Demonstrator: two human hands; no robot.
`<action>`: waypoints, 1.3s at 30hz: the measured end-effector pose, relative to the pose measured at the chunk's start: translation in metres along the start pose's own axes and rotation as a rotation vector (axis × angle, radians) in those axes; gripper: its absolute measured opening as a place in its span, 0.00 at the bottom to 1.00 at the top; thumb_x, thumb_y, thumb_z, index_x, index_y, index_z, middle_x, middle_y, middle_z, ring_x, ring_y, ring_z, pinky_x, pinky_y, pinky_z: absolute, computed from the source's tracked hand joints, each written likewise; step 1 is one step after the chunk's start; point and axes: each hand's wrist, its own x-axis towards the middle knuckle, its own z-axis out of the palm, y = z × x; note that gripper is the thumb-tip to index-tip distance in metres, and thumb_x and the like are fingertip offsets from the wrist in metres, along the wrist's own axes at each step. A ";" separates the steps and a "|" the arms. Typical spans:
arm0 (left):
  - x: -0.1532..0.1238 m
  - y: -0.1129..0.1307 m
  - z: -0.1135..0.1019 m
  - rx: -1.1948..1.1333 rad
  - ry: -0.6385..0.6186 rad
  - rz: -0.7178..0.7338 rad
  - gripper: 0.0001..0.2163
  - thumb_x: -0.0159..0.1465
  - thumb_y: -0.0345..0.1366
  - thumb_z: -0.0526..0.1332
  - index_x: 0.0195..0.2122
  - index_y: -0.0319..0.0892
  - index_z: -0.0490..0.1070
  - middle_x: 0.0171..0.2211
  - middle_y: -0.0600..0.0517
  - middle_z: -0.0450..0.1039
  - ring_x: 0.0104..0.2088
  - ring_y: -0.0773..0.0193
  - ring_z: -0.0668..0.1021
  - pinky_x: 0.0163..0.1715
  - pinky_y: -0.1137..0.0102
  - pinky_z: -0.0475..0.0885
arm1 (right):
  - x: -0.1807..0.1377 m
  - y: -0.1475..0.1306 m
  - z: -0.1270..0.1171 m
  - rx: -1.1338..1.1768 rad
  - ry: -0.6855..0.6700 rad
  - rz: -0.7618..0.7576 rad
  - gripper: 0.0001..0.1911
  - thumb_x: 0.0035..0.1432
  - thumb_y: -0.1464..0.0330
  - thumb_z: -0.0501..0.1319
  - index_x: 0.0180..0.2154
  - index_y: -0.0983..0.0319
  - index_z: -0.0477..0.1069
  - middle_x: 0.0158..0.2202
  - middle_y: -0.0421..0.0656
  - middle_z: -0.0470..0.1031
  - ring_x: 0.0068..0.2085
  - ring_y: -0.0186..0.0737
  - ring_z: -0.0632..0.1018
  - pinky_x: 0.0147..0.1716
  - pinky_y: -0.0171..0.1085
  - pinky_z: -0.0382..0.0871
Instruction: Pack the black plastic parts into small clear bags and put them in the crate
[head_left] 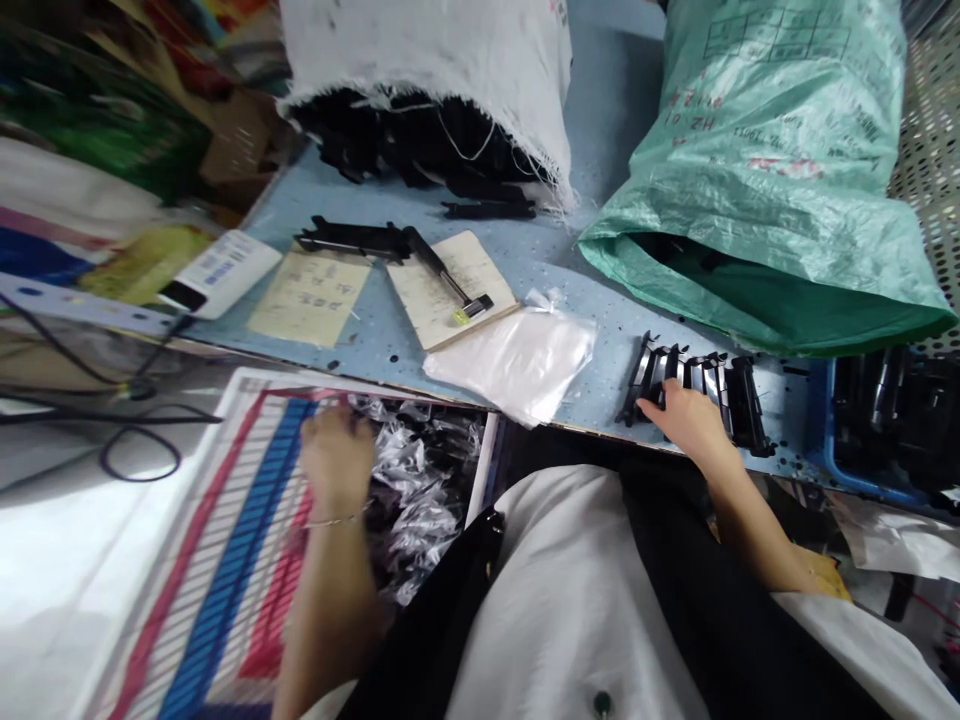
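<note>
My right hand (pixel 688 420) reaches to the table's front edge, its thumb and fingers around one black plastic part (pixel 658 366) in a row of similar parts. Another black part (pixel 745 405) stands at the right end of that row. On the left, my left hand (pixel 335 450) is over a white-rimmed crate (pixel 247 376), close to black parts in clear plastic bags (pixel 420 480). Motion smears its fingers, so I cannot make out whether it holds anything. A stack of clear plastic bags (pixel 517 360) lies on the table between my hands.
A white woven sack (pixel 427 50) of black parts lies at the back. At the right are an open green sack (pixel 765 170) and a blue bin (pixel 832 440) of black parts. A notepad (pixel 457 270) and a yellow paper (pixel 307 300) lie at left centre.
</note>
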 end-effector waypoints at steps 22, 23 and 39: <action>0.021 0.183 0.131 -0.124 -0.320 0.369 0.04 0.63 0.34 0.62 0.32 0.41 0.73 0.41 0.43 0.73 0.44 0.52 0.77 0.45 0.61 0.71 | 0.030 -0.026 0.002 1.655 -0.201 -0.298 0.20 0.48 0.53 0.66 0.37 0.61 0.72 0.41 0.47 0.81 0.30 0.35 0.74 0.25 0.33 0.65; 0.025 0.180 0.131 -0.179 -0.356 0.353 0.06 0.65 0.34 0.60 0.31 0.41 0.74 0.38 0.44 0.74 0.43 0.54 0.77 0.44 0.62 0.71 | 0.030 -0.026 0.002 1.664 -0.209 -0.287 0.20 0.48 0.54 0.66 0.37 0.61 0.72 0.41 0.47 0.81 0.29 0.35 0.74 0.24 0.32 0.64; 0.032 0.157 0.099 -0.524 -0.213 0.297 0.04 0.62 0.31 0.58 0.36 0.42 0.73 0.42 0.48 0.75 0.43 0.61 0.77 0.45 0.65 0.74 | 0.050 -0.042 0.024 1.929 -0.280 -0.185 0.14 0.44 0.60 0.70 0.30 0.60 0.70 0.25 0.37 0.74 0.25 0.33 0.75 0.25 0.32 0.70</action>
